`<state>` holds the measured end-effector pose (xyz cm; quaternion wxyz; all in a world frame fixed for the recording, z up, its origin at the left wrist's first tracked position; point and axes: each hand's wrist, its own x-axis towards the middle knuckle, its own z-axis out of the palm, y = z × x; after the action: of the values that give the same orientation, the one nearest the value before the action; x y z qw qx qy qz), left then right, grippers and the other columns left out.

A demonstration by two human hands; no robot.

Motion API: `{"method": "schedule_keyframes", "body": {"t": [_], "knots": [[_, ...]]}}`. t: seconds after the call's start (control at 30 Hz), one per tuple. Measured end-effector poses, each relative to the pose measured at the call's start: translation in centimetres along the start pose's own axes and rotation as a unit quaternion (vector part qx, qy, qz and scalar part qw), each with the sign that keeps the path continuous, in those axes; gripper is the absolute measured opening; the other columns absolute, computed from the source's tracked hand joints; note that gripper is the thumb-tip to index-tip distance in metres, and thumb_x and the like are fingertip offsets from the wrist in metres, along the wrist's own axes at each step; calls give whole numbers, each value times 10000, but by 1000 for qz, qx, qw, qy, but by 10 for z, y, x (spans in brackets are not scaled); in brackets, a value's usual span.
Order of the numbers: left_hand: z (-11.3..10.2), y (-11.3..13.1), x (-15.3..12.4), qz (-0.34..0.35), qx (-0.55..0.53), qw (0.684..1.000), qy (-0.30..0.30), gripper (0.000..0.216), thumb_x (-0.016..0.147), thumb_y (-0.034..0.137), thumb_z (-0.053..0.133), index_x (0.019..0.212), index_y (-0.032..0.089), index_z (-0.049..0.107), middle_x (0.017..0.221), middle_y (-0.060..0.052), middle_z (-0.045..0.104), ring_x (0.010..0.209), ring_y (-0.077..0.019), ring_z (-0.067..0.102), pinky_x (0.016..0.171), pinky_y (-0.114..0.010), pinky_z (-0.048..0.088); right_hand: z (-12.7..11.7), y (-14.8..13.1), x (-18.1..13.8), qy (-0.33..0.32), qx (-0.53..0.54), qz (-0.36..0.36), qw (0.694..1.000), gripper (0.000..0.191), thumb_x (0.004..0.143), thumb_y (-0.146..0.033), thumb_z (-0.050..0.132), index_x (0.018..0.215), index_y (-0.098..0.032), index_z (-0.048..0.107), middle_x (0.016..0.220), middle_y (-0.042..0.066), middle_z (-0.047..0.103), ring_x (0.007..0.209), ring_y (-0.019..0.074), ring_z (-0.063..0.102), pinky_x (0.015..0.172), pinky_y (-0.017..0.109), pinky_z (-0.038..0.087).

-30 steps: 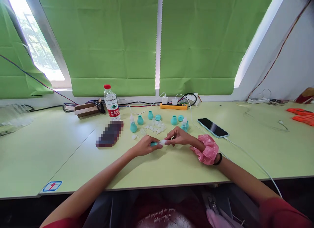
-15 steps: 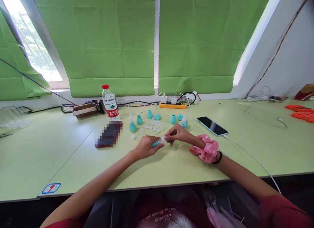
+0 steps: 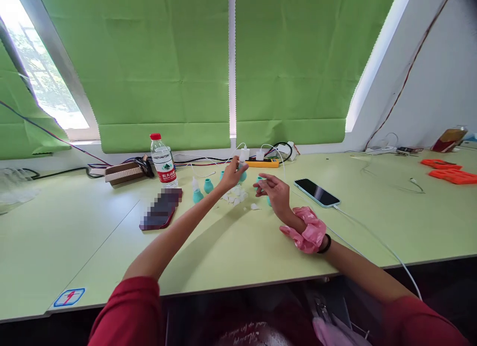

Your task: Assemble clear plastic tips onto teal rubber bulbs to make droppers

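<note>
Left hand (image 3: 231, 173) has reached forward, gripping teal bottle (image 3: 242, 176); right hand (image 3: 274, 193) released, hovering.

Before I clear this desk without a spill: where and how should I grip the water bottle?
Probably around the labelled middle of the water bottle, coming from its near right side. It stands upright, capped, with a round body that suits a side wrap; the brown box crowds its left and cables run behind.
</note>
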<state>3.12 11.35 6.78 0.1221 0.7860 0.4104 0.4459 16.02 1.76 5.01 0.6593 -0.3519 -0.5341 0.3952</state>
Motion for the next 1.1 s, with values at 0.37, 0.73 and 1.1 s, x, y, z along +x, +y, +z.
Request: {"method": "schedule_keyframes", "body": {"t": [0.37,0.73,1.1], "knots": [[59,-48,38,-72,133,985,-80,267,631,128,544,891,109,484,780,-86,574,754,-206,534,672,-299,377,-7,26,-5,-188,-447,-170,858,226,712,-305,492,832,-144,596,804,68,579,668,148,527,669,284,417],[31,-41,16,-29,190,979,-70,319,765,138,351,1070,133,443,1022,-115,517,931,-199,490,798,-333,354,-15,51,-1,-274,-609,-135,732,260,760,-128,381,937,-157,569,901,79,566,883,176,496,770,277,368],[3,-46,-80,86,220,945,-227,386,805,159,285,1183,163,365,1065,-81,543,964,-200,490,854,-368,321,-6,60,-9,-313,-572,-146,744,380,801,-328,362,1146,-183,424,1301,113,261,1134,251,304,869,435,300]]}}
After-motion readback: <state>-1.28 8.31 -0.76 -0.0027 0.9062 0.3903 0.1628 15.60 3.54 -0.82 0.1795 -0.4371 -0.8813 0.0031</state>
